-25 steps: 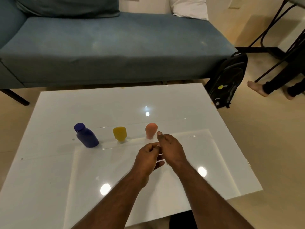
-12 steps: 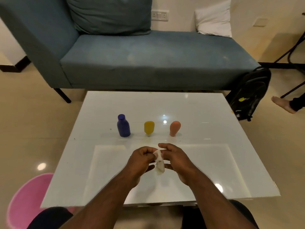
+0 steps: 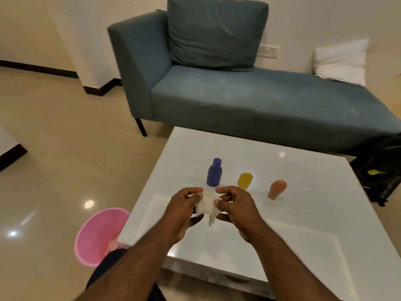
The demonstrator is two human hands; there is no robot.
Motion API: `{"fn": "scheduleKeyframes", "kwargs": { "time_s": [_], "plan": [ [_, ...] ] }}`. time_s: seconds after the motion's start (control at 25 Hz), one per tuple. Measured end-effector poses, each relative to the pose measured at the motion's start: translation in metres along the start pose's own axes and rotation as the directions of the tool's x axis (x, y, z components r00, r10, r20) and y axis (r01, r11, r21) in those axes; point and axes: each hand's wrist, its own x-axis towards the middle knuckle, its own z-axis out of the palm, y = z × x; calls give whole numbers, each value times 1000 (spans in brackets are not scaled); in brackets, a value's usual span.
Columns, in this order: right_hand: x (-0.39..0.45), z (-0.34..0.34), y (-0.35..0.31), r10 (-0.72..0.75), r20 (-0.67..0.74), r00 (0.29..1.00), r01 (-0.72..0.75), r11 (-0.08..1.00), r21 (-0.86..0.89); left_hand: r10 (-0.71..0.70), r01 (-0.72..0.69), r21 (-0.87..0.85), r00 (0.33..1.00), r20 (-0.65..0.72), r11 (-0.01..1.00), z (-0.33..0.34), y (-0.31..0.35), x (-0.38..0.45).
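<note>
My left hand [image 3: 182, 211] and right hand [image 3: 237, 208] hide much of the white wad [image 3: 206, 205]. At 3 o'clock the frame edge cuts off the black bag [image 3: 384, 185].

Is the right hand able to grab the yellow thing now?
Probably yes: the yellow thing stands just past the right hand, nothing between. But that hand and the left hand pinch a white tissue, so it must let go first.

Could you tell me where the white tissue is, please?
Head view, centre: the white tissue is pinched between left hand and right hand above the table, near the purple bottle.
</note>
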Motion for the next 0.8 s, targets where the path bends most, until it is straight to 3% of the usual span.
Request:
{"fn": "scheduleKeyframes", "kwargs": {
  "time_s": [0.16,0.36,0.52,0.8],
  "plan": [
    [9,51,-16,-35,38,999,35,999,-4,9,-10,-56,1000,-26,998,-49,13,-9],
    [20,119,-24,26,160,987,-21,999,-31,48,-94,-261,983,-177,961,-104,19,-8],
    [32,171,-22,47,210,977,-35,998,-58,63,-137,-260,960,-273,956,-153,18,-4],
    [61,252,-2,-76,168,983,130,931,-340,3,-123,-293,926,-378,948,-230,1,10]
  ]
}}
